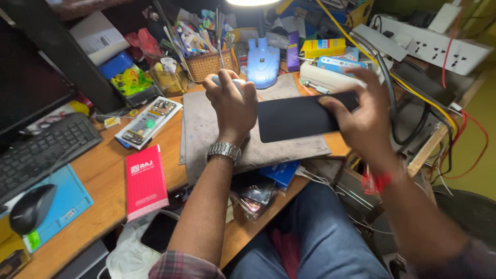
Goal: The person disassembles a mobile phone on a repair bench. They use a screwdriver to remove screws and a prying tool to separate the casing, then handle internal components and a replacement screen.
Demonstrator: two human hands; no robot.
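Head view: the right hand (pixel 361 116) has its fingers (pixel 330 106) pinched on the right end of a flat black panel (pixel 297 118), thumb on top, the hand blurred. The panel runs level, left to right, above the grey mat (pixel 206 134), and its lower long edge lies close over the mat's right part. The left hand (pixel 232 103) is clenched around a small pale object (pixel 227 81) that mostly hides inside the fist, just beside the panel's left short edge; whether they touch cannot be told. A metal watch (pixel 223 151) sits on that wrist and a red band (pixel 376 182) on the right one. The mat lies on the wooden bench (pixel 103 191), reaching nearly to the front edge. Just behind the hands stand a blue lamp base (pixel 262 64) and a wicker basket (pixel 206 64) of tools, so room that way is tight. Left of the mat lie an opened phone (pixel 150 121) and a red box (pixel 145 182), with bare wood between them. Farther left are a keyboard (pixel 44 150) and a mouse (pixel 31 206) on a blue pad (pixel 67 199). To the right, black, yellow and red cables (pixel 413 113) crowd the bench's edge below a white power strip (pixel 439 46).
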